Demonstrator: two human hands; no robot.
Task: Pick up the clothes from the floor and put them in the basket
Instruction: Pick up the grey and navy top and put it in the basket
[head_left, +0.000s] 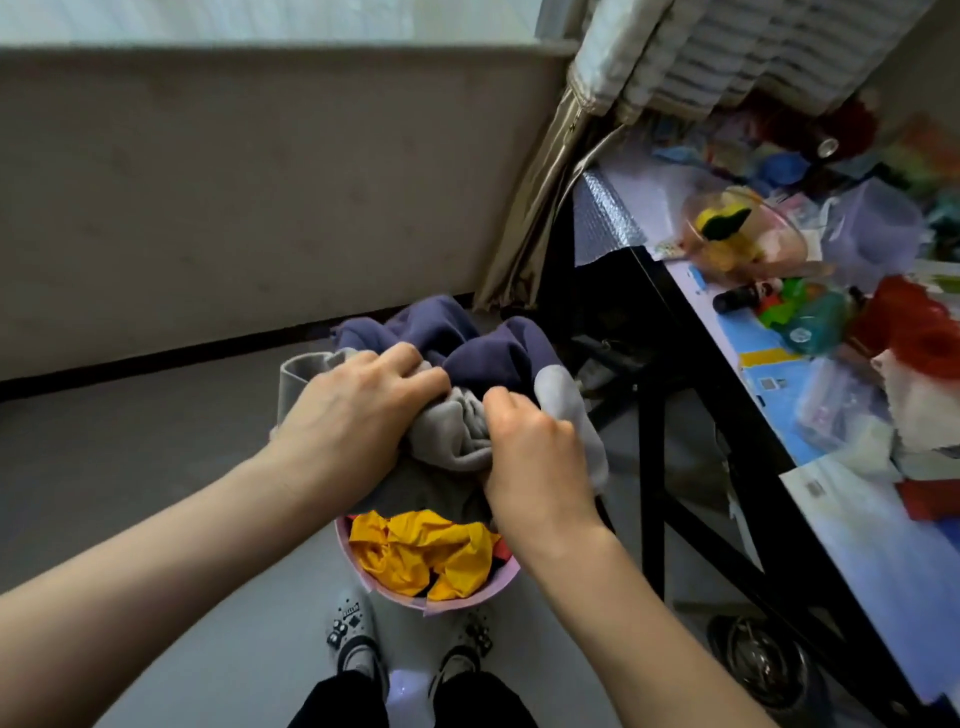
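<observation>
Both hands, left (358, 415) and right (530, 441): grip closed on grey-purple garment (457, 431); basket (447, 603) mostly hidden; yellow cloth (426, 551) inside

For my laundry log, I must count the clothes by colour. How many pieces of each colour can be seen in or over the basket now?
Purple-and-grey garment, gripped by the left hand and the right hand: 1
Yellow garment in the pink basket: 1
Red cloth, only an edge showing: 1
Total: 3 visible

Soft matt fleece garment (457, 436); crinkled yellow cloth (421, 551); smooth pink plastic basket (457, 603); glossy floor (208, 597)
</observation>
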